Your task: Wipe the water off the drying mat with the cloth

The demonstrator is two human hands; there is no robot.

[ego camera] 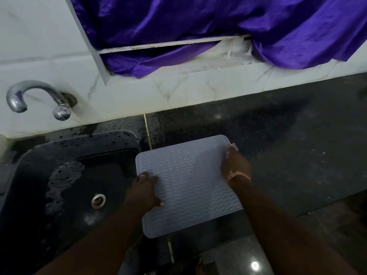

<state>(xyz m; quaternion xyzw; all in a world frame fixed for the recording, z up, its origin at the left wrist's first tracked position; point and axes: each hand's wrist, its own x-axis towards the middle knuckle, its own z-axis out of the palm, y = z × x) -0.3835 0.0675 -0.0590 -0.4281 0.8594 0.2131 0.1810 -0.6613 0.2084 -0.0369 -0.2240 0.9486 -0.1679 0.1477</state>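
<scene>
Drying mat (186, 183): pale, ribbed, beaded with water, lying at the worktop's (297, 155) front edge, just beside the sink (59, 185). My left hand (144, 192) grips its left edge, thumb on top. My right hand (236, 165) holds the right edge near the far corner, fingers curled over it. Tap (37, 99): on the tiled wall above the sink. Purple curtain (218, 22): hanging behind the worktop's back edge.

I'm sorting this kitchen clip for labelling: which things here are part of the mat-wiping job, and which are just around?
Part of the job:
- drying mat, with water droplets on it
- left hand holding the mat's left edge
- right hand on its right edge
No cloth is in view.

Just around:
- sink
- tap
- dark counter
- purple fabric
</scene>
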